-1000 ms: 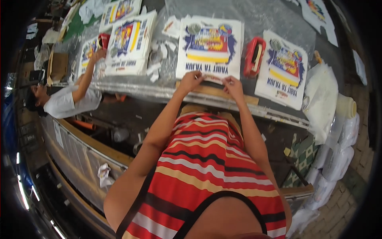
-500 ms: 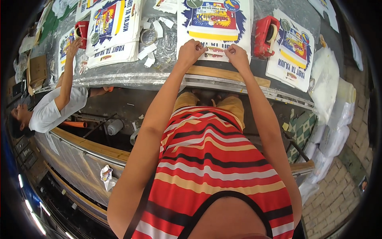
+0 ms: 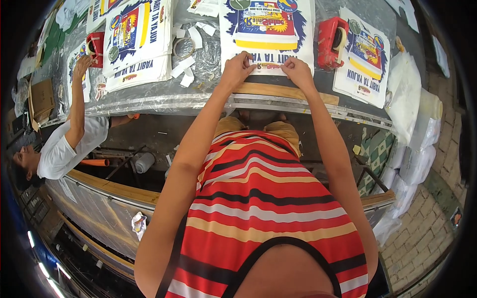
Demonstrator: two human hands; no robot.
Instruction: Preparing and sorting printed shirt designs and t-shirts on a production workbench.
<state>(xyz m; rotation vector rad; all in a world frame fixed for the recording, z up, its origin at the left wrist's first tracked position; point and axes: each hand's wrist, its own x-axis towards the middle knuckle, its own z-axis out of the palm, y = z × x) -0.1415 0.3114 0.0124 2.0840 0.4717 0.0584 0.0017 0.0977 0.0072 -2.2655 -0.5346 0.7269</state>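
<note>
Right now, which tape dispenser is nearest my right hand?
The dispenser right of your printed sheet; the other dispenser is beside a co-worker's hand.

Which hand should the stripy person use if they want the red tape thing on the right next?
Probably the right hand: the red tape dispenser is just beyond it. The left hand is farther, over the left side of the printed sheet. Both seem to pinch a printed strip.
</note>
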